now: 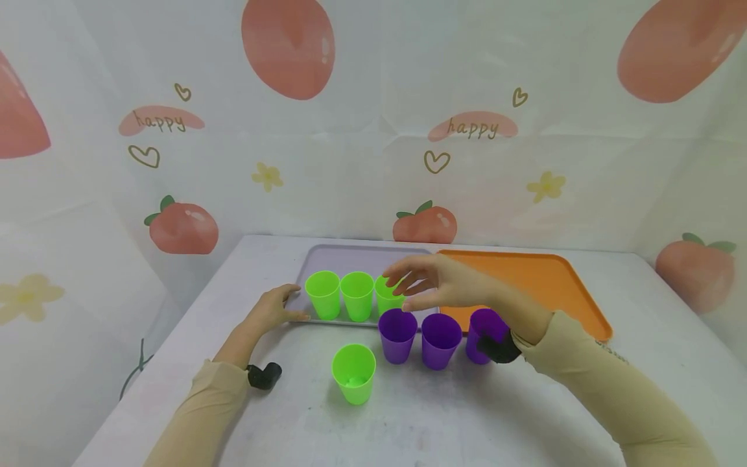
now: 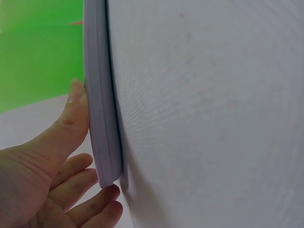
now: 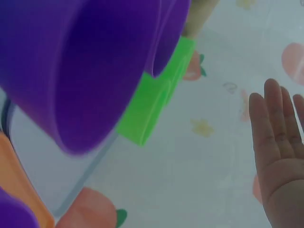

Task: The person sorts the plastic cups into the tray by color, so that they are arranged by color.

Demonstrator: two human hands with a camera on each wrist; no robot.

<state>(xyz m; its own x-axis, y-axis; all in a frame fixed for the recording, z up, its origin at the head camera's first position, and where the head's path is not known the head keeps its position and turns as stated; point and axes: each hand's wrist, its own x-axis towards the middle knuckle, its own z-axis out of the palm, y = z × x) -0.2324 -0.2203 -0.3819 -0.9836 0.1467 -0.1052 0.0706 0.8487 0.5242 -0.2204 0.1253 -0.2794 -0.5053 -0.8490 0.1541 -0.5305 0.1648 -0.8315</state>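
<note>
A pale grey tray [image 1: 344,255] holds three bright green cups [image 1: 323,296], upright in a row along its front. At its front left corner my left hand [image 1: 273,307] grips the edge; in the left wrist view the thumb lies against the rim [image 2: 99,104] and the fingers bend round the corner. My right hand [image 1: 449,280] is raised with nothing in it, its fingers spread above the purple cups and overlapping the rightmost green cup [image 1: 387,301]. In the right wrist view its fingers [image 3: 270,123] are straight.
Three purple cups [image 1: 398,337] stand in front of the trays; my right wrist strap partly hides the rightmost one [image 1: 483,331]. Another green cup [image 1: 353,373] stands nearer me on the white table [image 1: 280,428]. Behind my right arm lies an orange tray [image 1: 531,275]. A patterned curtain [image 1: 350,162] closes off the back.
</note>
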